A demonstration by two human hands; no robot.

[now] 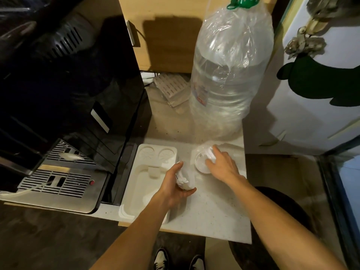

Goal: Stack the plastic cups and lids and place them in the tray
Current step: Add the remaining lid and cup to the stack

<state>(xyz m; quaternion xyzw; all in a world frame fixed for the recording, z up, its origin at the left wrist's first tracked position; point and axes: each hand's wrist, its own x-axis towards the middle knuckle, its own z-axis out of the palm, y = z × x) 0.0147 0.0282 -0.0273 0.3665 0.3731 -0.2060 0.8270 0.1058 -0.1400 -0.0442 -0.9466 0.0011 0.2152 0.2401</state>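
My left hand [175, 186] is shut on a stack of clear plastic cups [184, 181], held on its side just right of the white tray [136, 184]. My right hand [222, 164] reaches over a clear plastic cup [208, 152] lying on the counter, fingers curled on it. A round clear lid [201, 165] lies flat beside that hand, partly under the thumb. The tray has two round embossed recesses at its far end and a long compartment with nothing in it.
A black coffee machine with a steel drip grate [58, 184] stands left of the tray. A large water bottle wrapped in plastic [229, 75] stands behind the cups. The white counter [214, 211] ends close at the front and right edges.
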